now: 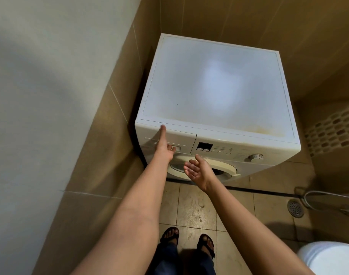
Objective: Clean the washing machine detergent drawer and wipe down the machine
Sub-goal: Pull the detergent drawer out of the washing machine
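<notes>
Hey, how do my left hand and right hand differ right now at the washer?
Left hand touches the drawer; right hand touches nothing, hovering before the door. Left hand has one digit stretched to the drawer's top edge, the rest bent at its recess; right hand's fingers are spread and relaxed, palm up. Left hand reaches farther forward. Both are bare and hold no cloth.

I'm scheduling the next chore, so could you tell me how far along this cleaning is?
Nothing looks done: the detergent drawer is shut and yellowish stains mark the washing machine top. In hand: the left hand touches the drawer's upper edge; the right hand is empty. Cleaning and wiping remain.
</notes>
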`<state>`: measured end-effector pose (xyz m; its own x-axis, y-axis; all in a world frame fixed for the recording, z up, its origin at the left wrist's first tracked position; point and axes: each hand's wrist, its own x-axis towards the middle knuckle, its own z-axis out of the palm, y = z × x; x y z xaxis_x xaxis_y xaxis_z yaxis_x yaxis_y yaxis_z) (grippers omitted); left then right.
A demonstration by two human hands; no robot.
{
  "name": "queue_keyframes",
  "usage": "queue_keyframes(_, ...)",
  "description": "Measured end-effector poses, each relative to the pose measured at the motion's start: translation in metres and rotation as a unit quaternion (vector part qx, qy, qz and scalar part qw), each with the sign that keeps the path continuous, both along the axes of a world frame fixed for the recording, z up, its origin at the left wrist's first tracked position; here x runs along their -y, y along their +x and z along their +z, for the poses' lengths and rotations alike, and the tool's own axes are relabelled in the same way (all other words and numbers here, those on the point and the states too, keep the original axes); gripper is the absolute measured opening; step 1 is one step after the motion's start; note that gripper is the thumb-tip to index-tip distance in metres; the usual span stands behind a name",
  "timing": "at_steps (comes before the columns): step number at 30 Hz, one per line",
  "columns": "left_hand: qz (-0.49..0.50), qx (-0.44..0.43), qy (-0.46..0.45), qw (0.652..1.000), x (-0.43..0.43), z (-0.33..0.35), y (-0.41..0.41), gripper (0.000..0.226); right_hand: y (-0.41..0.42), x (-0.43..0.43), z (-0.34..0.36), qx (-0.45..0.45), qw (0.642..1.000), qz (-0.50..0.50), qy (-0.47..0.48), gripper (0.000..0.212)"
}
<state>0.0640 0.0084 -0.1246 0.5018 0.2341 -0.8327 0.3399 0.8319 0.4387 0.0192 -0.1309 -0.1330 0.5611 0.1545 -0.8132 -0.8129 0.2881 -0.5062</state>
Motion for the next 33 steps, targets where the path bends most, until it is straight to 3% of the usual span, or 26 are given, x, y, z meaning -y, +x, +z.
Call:
queue_keyframes(23,0.005,-0.026,0.081,0.996,0.003,-0.014,0.004,0.073,-0.006,0.015,-0.014,0.015,1.0,0.008,-0.019,0.051)
queue_keyframes(31,0.035,0.05,0.007,0.998,0.005,-0.022,-0.001,0.099,0.004,0.014,-0.018,0.006,1.0,0.003,-0.015,0.051)
queue_keyframes(33,0.051,0.078,-0.001,0.996,0.006,-0.026,0.0,0.094,0.006,0.013,-0.019,0.002,1.0,-0.004,-0.011,0.051)
